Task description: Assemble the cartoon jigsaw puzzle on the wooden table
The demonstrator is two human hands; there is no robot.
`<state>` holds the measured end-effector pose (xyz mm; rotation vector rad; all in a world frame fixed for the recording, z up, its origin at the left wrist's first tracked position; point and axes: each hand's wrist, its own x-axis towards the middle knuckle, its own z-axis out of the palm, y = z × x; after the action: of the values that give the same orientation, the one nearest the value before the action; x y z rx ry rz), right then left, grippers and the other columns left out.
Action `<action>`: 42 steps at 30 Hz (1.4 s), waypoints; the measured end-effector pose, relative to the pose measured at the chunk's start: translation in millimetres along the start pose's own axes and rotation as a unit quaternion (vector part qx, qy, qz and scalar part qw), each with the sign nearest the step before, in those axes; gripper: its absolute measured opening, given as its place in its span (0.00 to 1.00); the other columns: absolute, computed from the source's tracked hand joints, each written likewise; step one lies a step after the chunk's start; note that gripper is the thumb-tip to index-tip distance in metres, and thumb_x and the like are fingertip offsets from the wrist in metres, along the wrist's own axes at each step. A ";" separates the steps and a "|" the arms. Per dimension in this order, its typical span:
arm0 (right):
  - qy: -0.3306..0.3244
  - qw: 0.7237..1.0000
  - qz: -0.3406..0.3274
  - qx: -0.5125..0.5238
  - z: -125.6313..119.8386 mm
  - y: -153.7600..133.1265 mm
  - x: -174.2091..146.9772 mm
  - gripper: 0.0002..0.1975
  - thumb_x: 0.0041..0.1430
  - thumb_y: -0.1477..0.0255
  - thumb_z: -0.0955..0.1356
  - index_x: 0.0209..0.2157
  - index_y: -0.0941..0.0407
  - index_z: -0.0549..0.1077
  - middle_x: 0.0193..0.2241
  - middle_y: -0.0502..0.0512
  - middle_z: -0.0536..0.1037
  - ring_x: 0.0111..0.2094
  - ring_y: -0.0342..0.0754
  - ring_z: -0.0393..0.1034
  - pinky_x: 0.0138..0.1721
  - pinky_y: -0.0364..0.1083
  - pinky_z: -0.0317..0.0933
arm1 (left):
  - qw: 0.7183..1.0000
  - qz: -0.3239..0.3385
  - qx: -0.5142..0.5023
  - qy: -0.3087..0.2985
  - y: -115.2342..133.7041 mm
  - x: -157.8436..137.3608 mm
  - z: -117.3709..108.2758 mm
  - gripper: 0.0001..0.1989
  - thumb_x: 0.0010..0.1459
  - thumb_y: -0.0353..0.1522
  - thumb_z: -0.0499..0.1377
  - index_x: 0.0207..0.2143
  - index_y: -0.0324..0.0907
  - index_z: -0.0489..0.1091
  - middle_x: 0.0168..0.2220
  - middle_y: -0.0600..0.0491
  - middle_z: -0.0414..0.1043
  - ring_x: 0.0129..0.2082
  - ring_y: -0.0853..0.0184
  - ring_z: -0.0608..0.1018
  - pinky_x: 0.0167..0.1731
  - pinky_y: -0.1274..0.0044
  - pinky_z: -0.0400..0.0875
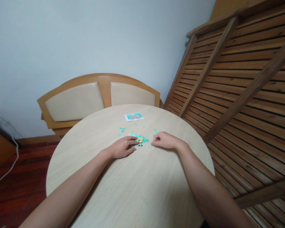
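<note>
My left hand (123, 147) lies with fingers apart over the left side of a partly joined jigsaw puzzle (142, 140). A yellow cartoon figure shows on the puzzle between teal pieces, and the fingers cover part of it. Just to the right, my right hand (165, 140) is closed in a pinch, its fingertips down near the tabletop. A small pale green puzzle piece (152, 147) shows at those fingertips. Loose teal puzzle pieces (122, 129) are scattered beyond both hands, and a few more lie by the right knuckles.
A picture card (134, 117) in teal, pink and yellow lies farther back on the round wooden table (133, 190). Behind the table stands a padded headboard (76, 101) against the wall. A slatted wooden frame (239, 95) leans along the right side. A white cable (15, 155) hangs at left.
</note>
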<state>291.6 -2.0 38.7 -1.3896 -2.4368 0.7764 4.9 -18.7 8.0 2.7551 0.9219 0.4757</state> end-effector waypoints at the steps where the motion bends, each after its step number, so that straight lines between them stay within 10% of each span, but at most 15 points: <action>1: -0.007 1.000 -0.001 0.018 -0.4 -0.2 -0.3 0.10 0.52 0.65 0.69 0.29 0.58 0.77 0.22 0.48 0.72 0.24 0.42 0.62 0.25 0.41 0.53 | 1.000 0.001 0.001 0.000 -0.3 -0.2 0.0 0.19 0.66 0.36 0.54 0.57 0.42 0.70 0.60 0.42 0.67 0.59 0.56 0.70 0.60 0.65 0.64; 34: -0.024 0.999 0.036 0.024 -1.0 10.3 -0.2 0.16 0.46 0.60 0.73 0.32 0.57 0.77 0.27 0.51 0.77 0.27 0.44 0.67 0.25 0.42 0.56 | 1.000 0.015 -0.001 -0.009 6.2 3.0 2.0 0.20 0.66 0.32 0.53 0.59 0.43 0.68 0.62 0.43 0.65 0.61 0.59 0.69 0.62 0.68 0.63; 42: -0.042 0.998 0.010 0.036 0.9 5.3 0.1 0.14 0.46 0.71 0.70 0.37 0.57 0.78 0.27 0.49 0.76 0.26 0.43 0.66 0.26 0.41 0.56 | 1.000 0.020 0.001 0.001 3.6 2.8 4.7 0.20 0.66 0.32 0.53 0.59 0.44 0.68 0.61 0.45 0.66 0.60 0.60 0.70 0.61 0.68 0.63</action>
<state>295.0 0.0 35.0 -1.3830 -2.4351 0.9365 10.6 -20.2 5.3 2.7795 0.8695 0.4833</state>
